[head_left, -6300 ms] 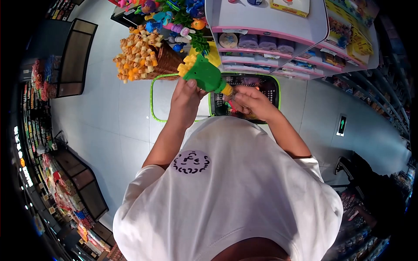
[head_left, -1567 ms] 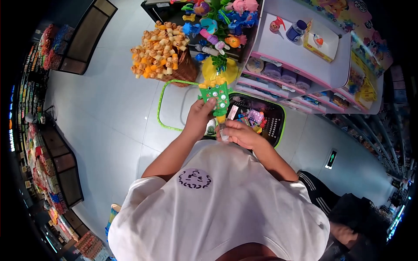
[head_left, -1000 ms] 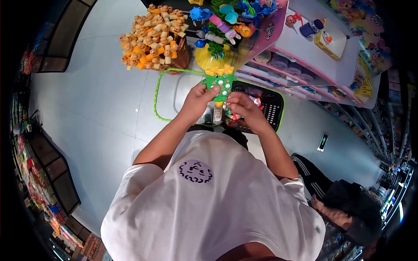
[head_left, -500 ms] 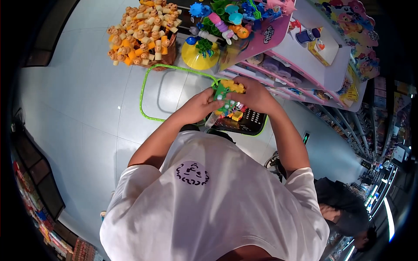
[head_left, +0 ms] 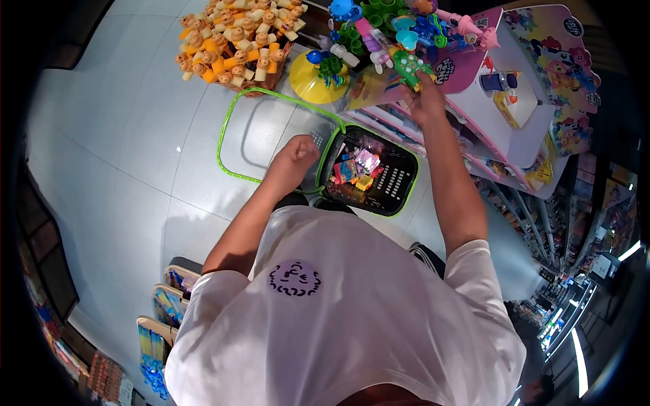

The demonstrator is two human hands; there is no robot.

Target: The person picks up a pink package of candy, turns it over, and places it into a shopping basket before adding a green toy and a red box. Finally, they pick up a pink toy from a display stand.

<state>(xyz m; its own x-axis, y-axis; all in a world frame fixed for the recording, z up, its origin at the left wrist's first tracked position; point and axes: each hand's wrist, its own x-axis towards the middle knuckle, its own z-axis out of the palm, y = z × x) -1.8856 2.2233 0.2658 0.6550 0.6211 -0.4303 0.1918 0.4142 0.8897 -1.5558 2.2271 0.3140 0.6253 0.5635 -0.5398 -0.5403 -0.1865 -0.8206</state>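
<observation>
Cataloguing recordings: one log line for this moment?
left hand: curled; right hand: holds green toy near blue toys; basket: coloured items inside

Green toy (head_left: pixel 410 68), seemingly white-dotted, black basket (head_left: pixel 398 184)

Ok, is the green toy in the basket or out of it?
Out: the right hand holds the green toy up near the blue toys, away from the black basket.

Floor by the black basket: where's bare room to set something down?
Widest bare patch: the floor between the wicker basket, the green loop and the patterned boards. The black basket is crowded where small items pile toward its left. Tightest: the toy cluster beside the green toy in the right hand.
</observation>
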